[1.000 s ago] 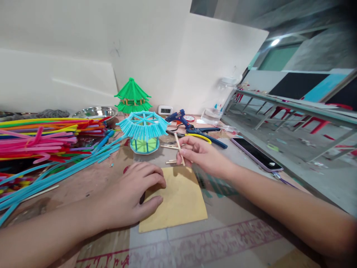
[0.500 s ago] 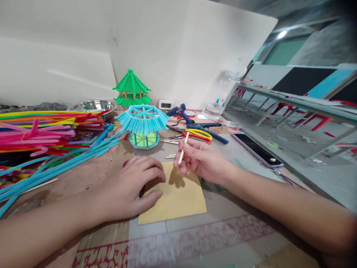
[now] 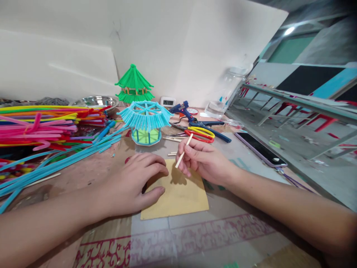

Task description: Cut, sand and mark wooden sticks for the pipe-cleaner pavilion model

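Between the thumb and fingers of my right hand (image 3: 199, 158) is a short, pale wooden stick (image 3: 184, 150), tilted above a yellow square sheet (image 3: 181, 197). My left hand (image 3: 145, 182) lies palm down over the sheet's left part, thumb and fingers apart, with nothing visible in it. A small dark thing under that palm is mostly hidden. Just beyond the hands stands a model pavilion (image 3: 145, 123) with a light-blue pipe-cleaner roof and a green base. Behind it is a green two-tiered pipe-cleaner roof (image 3: 134, 83).
Bundled pipe cleaners (image 3: 41, 130) and long blue ones (image 3: 69, 163) lie at left, near a metal bowl (image 3: 96, 101). At the back are a glue gun (image 3: 182, 109), pliers (image 3: 214, 130), scissors (image 3: 199, 134), a small clock (image 3: 167, 101) and a clear jug (image 3: 223, 93). A phone (image 3: 260, 149) lies right.
The view has shifted slightly, so things sit a little further right and higher. The stick in my right hand leans more to the right. My left hand keeps its place on the sheet.
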The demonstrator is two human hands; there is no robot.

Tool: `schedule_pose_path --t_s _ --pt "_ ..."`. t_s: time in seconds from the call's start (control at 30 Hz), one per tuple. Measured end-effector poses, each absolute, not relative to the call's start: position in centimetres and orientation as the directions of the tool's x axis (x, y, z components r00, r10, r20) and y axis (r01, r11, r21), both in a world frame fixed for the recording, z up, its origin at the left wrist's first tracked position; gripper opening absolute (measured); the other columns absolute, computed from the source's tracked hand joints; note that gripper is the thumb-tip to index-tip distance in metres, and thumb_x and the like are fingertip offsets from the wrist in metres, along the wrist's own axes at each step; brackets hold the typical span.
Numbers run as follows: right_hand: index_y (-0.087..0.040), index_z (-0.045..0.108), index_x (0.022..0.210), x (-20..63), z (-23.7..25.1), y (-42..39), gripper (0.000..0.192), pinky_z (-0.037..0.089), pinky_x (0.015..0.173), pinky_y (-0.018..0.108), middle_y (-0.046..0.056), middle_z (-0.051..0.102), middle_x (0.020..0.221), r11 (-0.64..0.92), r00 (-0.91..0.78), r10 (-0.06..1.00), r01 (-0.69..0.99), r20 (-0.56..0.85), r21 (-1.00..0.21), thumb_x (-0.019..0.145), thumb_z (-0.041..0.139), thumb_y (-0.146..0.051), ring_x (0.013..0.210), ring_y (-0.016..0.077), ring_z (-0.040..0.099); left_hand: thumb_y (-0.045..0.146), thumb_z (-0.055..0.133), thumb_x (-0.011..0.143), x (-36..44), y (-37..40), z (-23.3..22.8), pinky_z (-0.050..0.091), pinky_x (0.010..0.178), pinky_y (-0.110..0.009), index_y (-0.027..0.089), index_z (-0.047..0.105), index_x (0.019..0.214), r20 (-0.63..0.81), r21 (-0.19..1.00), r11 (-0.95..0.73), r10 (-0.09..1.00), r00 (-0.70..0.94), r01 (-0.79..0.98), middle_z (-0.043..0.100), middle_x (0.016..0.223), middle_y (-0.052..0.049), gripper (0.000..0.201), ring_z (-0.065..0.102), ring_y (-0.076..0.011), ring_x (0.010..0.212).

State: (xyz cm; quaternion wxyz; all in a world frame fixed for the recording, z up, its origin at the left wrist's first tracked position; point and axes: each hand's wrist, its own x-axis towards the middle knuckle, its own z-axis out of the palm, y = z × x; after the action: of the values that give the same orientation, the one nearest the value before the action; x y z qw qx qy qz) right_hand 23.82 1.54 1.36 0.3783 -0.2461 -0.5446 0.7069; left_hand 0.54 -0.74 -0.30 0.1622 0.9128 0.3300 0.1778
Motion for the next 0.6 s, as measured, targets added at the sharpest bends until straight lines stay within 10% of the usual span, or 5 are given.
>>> schedule_pose_path --t_s 0.33,0.47,0.6 --pt "-0.017 0.059 0.088 23.9 1.2 1.8 0.022 0.048 0.05 0.02 0.003 0.071 0.072 -0.132 -0.609 0.792 -0.251 0.05 -0.959 0.092 0.064 -0.038 0.057 0.0108 0.063 0.036 0.056 0.089 0.6 -0.7 -0.2 0.042 0.101 -0.047 0.022 0.059 0.119 0.211 0.406 -0.73 0.66 0.722 0.549 0.057 0.127 -0.007 0.033 0.05 -0.0262 0.119" --pt "-0.018 0.056 0.089 23.8 1.4 0.8 0.018 0.047 0.057 0.022 0.001 0.066 0.073 0.268 -0.563 0.805 0.068 0.185 -0.961 0.097 0.053 -0.034 0.061 0.0109 0.06 0.036 0.056 0.089 0.6 -0.7 -0.3 0.041 0.102 -0.049 0.019 0.058 0.123 0.226 0.377 -0.744 0.652 0.724 0.552 0.056 0.129 -0.01 0.038 0.05 -0.0283 0.121" --pt "-0.018 0.057 0.089 23.0 1.6 -0.4 0.014 0.047 0.071 0.027 0.004 0.067 0.084 0.721 -0.709 0.62 0.346 0.336 -0.6 0.098 0.047 -0.02 0.077 0.0138 0.061 0.038 0.056 0.09 0.6 -0.7 -0.4 0.04 0.103 -0.052 0.02 0.057 0.123 0.232 0.352 -0.754 0.644 0.729 0.555 0.054 0.133 -0.011 0.038 0.048 -0.0312 0.123"
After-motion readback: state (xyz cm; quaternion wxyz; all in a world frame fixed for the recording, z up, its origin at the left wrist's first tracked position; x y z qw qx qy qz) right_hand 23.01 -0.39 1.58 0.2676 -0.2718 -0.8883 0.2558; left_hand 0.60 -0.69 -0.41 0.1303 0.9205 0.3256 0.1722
